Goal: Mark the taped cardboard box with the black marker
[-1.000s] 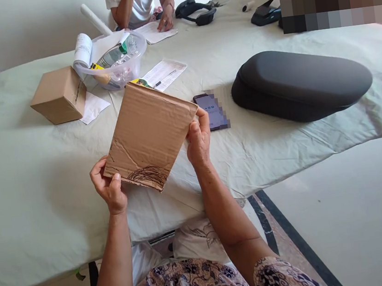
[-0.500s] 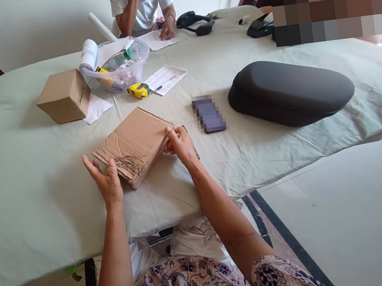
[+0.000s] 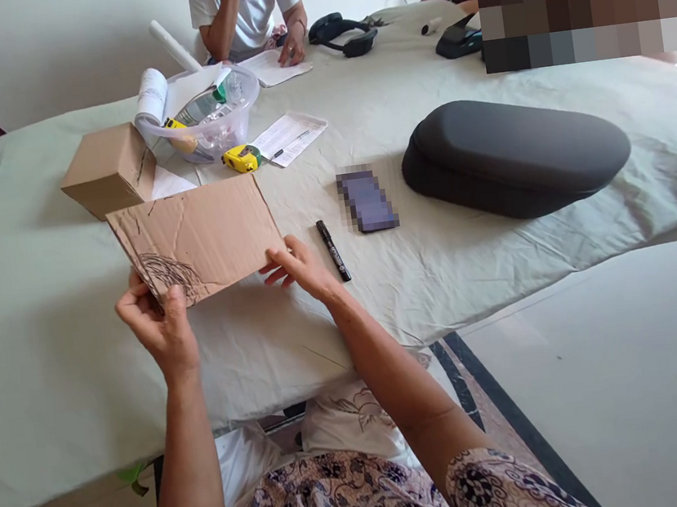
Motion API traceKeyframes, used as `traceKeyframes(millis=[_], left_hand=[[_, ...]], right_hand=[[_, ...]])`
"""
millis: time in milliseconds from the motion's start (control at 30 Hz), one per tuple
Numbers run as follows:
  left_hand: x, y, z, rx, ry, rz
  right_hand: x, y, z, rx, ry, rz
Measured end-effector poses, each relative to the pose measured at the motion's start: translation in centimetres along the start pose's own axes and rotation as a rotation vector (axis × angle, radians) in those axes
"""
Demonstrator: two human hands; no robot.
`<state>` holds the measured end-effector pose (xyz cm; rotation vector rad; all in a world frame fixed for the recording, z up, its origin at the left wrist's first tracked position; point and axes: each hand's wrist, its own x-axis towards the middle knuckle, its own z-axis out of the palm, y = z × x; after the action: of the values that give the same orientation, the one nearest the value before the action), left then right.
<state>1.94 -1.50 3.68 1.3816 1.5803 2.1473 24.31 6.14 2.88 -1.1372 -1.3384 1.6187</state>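
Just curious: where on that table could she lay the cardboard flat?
Bare cloth lies left of the cardboard sheet, before the small box, and between marker and table edge. Around the plastic bowl it is crowded.

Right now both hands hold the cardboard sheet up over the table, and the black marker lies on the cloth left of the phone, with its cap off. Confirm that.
One detail is wrong. The head view shows the black marker with its cap on, not off. The rest stands: the left hand and the right hand hold the cardboard sheet up over the table, and the marker lies on the cloth left of the phone.
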Motion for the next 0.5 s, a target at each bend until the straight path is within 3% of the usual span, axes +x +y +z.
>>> traceKeyframes(millis=[133, 267, 400, 500], left_hand=[[3.1, 1.9, -0.5, 0.149, -0.067, 0.17], [4.5, 4.4, 0.2, 0.223, -0.101, 0.278], [5.2, 4.7, 1.6, 0.133, -0.193, 0.227], [5.6, 3.6, 2.3, 0.101, -0.166, 0.197]], right_hand=[[-0.3, 0.1, -0.6, -0.153, -0.391, 0.027], [-0.4, 0.7, -0.2, -0.22, -0.821, 0.084], [-0.5, 1.1, 0.4, -0.246, -0.913, 0.144], [-0.6, 1.2, 0.5, -0.288, -0.93, 0.204]])
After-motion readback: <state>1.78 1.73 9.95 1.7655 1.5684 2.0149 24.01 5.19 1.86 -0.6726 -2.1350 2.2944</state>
